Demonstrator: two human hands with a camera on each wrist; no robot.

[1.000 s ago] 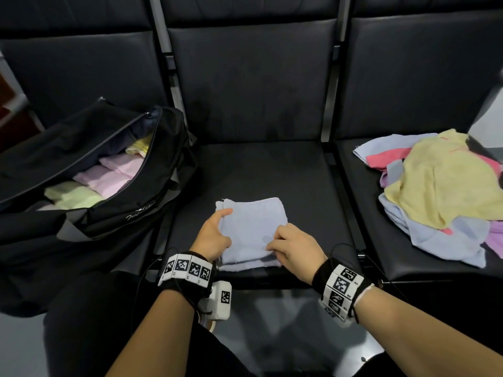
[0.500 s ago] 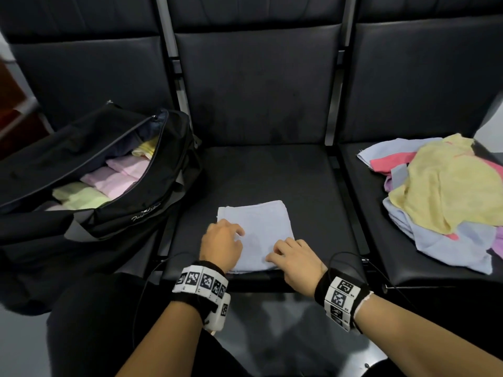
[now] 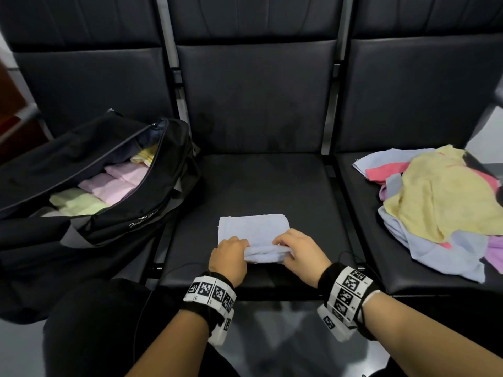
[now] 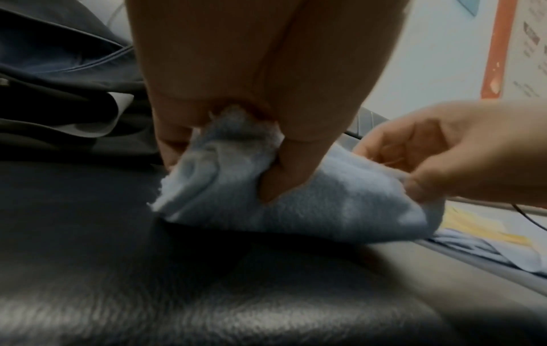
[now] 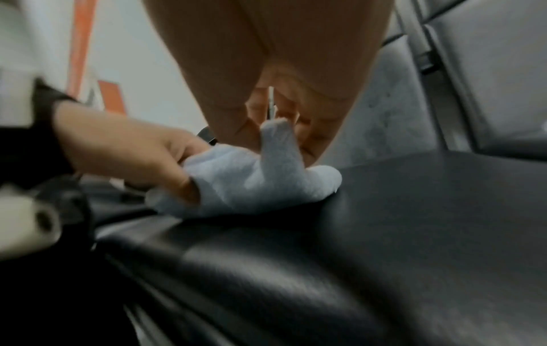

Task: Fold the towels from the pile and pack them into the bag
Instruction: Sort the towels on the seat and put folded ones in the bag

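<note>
Light blue towel [image 3: 253, 229], folded, lies on the middle seat [image 3: 261, 186] right under your hands, its near edge lifted off the cushion. Your left hand [image 3: 230, 258] pinches the near-left corner, your right hand [image 3: 298, 253] pinches the near-right one. Open black bag [image 3: 152, 210] sits beyond your left hand, folded pink and green towels inside. The unfolded pile [image 3: 435, 202] lies well out past your right hand on the next seat.
</note>
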